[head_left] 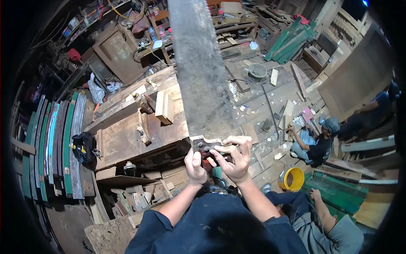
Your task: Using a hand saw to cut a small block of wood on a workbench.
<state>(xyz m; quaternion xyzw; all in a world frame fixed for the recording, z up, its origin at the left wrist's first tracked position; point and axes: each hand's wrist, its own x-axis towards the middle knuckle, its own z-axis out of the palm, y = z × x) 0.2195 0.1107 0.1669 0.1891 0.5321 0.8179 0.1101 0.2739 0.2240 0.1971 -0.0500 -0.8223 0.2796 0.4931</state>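
A large handsaw stretches away from me, its wide grey blade (202, 72) pointing to the top of the view with the teeth along the right side. Both my hands are at its handle (205, 146), where dark round fasteners show. My left hand (196, 169) grips the handle's left side, thumb up. From the right, my right hand (235, 161) holds the same handle with bent fingers over its top. The blade hangs in front of me, just right of the wooden workbench (120, 148). Part of the handle is hidden behind my fingers.
On the bench lie a pale wood block (165, 108) and a wooden tool (144, 129). Painted planks (67, 144) stand at left. A yellow bucket (292, 179) is at right, near a crouching person in a cap (317, 142) and another seated person (317, 216). Scraps litter the floor.
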